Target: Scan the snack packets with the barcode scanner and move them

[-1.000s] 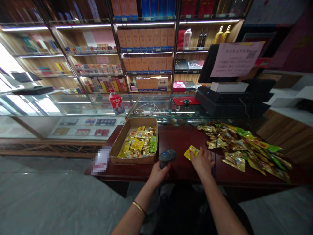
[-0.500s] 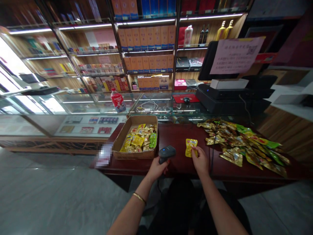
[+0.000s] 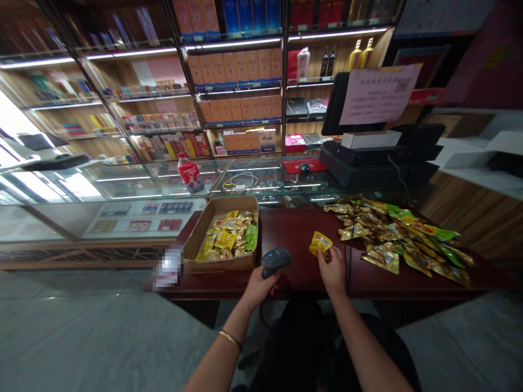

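My left hand [image 3: 261, 286] is wrapped round the handle of a dark barcode scanner [image 3: 277, 261], its head tilted to the right above the red-brown table [image 3: 288, 231]. Between the fingers of my right hand [image 3: 333, 268] is a small yellow snack packet [image 3: 320, 243], pinched at its lower edge and tilted. The packet is to the right of the scanner, apart from it. A cardboard box [image 3: 223, 265] holding several yellow, gold and green packets stands left of the scanner. On the right side of the table lies a loose pile of gold and green packets [image 3: 382, 231].
Behind the table runs a glass counter [image 3: 272, 190] with a white cable [image 3: 241, 182], a red bottle [image 3: 190, 173] and a mouse [image 3: 304, 167] on it. A monitor with a paper sheet [image 3: 378, 95] stands back right. A dark cord crosses the table beside my right hand.
The yellow packet has turned from upright to a tilt in my right hand. The scanner stays in my left hand, and the whole view has shifted slightly.
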{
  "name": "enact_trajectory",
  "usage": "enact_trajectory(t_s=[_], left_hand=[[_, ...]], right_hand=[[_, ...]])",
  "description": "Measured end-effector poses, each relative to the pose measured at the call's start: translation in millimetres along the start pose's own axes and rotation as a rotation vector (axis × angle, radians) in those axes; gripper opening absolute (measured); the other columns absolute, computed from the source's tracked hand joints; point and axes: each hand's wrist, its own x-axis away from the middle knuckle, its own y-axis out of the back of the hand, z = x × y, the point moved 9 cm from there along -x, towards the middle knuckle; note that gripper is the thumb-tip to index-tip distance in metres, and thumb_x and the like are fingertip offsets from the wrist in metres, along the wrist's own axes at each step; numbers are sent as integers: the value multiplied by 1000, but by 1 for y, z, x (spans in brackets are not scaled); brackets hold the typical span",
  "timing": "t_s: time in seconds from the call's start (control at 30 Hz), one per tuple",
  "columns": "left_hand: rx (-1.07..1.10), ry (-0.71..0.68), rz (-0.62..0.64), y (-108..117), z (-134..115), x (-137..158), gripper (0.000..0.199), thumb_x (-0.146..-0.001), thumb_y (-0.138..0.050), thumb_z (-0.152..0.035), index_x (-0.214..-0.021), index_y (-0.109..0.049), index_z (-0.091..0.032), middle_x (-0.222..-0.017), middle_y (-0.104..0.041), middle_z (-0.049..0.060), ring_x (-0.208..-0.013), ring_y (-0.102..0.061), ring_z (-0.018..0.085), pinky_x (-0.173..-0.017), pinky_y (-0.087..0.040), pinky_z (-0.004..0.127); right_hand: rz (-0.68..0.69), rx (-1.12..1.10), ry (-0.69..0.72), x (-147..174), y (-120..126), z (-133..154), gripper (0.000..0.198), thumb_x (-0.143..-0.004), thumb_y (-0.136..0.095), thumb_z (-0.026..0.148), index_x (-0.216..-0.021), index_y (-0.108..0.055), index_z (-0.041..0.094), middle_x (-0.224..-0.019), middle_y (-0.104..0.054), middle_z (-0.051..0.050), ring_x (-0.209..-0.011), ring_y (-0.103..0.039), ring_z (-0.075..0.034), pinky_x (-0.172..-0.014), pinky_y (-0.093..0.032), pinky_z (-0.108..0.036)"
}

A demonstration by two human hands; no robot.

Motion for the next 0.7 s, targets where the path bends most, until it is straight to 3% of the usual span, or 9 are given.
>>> enact_trajectory(t_s=[0.23, 0.5, 0.7], left_hand=[[0, -26, 24, -1, -3, 3, 43, -74, -73, -55, -65, -62, -15, -42, -53, -3, -37, -45, 8, -45, -33, 21], [23, -16, 37, -1, -1, 4, 42, -73, -75, -54, -64, -62, -15, -41, -54, -2, -37, -46, 9, -46, -35, 22], [2, -1, 37, -2, -8, 6, 43, -74, -73, -54, -58, -60, -16, -41, -53, -2, -38, -46, 9, -47, -35, 22]], right_hand=[[50, 16, -80, 2, -5, -11, 49, -86, -50, 54, -107, -68, 14, -100, -73, -17, -87, -69, -29, -79, -54, -40], [-40, 17, 68, 3, 5, 7, 41, -88, -49, 43, -112, -69, 16, -112, -72, -16, -104, -67, -29, -95, -52, -45], [-52, 38, 129, 3, 6, 10, 38, -89, -50, 39, -112, -69, 17, -112, -72, -16, -105, -67, -28, -97, -52, -45]])
